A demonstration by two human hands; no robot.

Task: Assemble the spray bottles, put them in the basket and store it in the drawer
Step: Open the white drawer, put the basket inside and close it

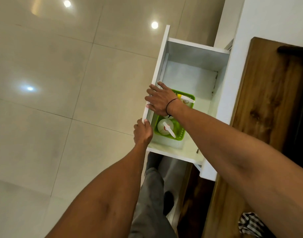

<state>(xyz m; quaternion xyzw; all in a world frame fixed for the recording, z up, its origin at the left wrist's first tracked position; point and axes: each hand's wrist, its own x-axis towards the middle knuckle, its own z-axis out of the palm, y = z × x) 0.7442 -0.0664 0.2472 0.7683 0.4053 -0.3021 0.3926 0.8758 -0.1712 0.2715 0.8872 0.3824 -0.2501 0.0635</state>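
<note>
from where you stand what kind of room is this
Most likely a home kitchen or utility area, though that is a guess. A white pull-out drawer is set into a cabinet under a wooden countertop, the floor is glossy tile, and a green basket of spray bottles sits inside the drawer.

Basket [180, 134] fills near drawer [195, 54] end; far end free.

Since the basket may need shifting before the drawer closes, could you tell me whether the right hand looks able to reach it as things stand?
Probably yes. The right hand rests on the drawer front edge, directly above the green basket, and the drawer is open with nothing covering it.
</note>
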